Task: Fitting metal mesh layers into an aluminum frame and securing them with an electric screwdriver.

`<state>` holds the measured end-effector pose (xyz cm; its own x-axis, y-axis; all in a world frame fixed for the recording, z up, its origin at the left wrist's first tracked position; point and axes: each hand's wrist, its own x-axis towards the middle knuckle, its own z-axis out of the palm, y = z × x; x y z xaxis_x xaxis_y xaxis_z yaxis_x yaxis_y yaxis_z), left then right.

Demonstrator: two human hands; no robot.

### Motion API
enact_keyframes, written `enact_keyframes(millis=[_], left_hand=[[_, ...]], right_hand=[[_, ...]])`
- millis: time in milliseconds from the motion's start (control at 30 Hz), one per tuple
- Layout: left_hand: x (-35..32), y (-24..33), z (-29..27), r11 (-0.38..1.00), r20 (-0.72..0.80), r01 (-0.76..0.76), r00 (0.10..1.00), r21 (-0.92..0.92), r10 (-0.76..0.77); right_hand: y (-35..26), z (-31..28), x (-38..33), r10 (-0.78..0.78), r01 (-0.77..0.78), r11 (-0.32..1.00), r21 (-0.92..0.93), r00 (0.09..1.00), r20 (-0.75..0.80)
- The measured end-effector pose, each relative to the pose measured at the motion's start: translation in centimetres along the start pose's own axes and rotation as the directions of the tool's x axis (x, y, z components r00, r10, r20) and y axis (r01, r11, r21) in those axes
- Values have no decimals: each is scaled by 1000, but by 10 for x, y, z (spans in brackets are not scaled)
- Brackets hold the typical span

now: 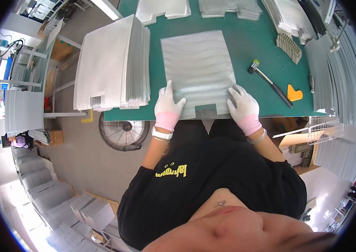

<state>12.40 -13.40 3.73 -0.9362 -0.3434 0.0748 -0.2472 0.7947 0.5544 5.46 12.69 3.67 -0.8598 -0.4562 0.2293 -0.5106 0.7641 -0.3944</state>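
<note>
A silvery metal mesh sheet [199, 67] lies flat on the green tabletop, a rectangular notch in its near edge. My left hand [168, 107], in a white glove with a pink cuff, rests at the sheet's near left edge, fingers and thumb apart. At the near right edge, my right hand [244, 106], gloved the same way, touches the sheet with its fingers spread. Neither hand is closed around anything. To the right lie a hammer [270, 83] with a black handle and a small yellow flat scraper-like piece [294, 93].
A tall stack of notched mesh sheets [106, 63] stands left on the green table [262, 42]. More mesh stacks [163, 9] line the far edge. Small corrugated metal pieces [289, 48] lie at the far right. Below the table's left side is a round floor fan [125, 128].
</note>
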Motion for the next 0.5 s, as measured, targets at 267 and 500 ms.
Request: enact_keyframes(millis=[267, 500], left_hand=[[18, -30, -3, 931, 184, -162, 977, 327, 105], [27, -21, -9, 940, 168, -165, 979, 298, 119]], right_hand=[[44, -50, 78, -285, 283, 952, 121, 958, 4], [179, -23, 349, 329, -334, 942, -28, 937, -113]])
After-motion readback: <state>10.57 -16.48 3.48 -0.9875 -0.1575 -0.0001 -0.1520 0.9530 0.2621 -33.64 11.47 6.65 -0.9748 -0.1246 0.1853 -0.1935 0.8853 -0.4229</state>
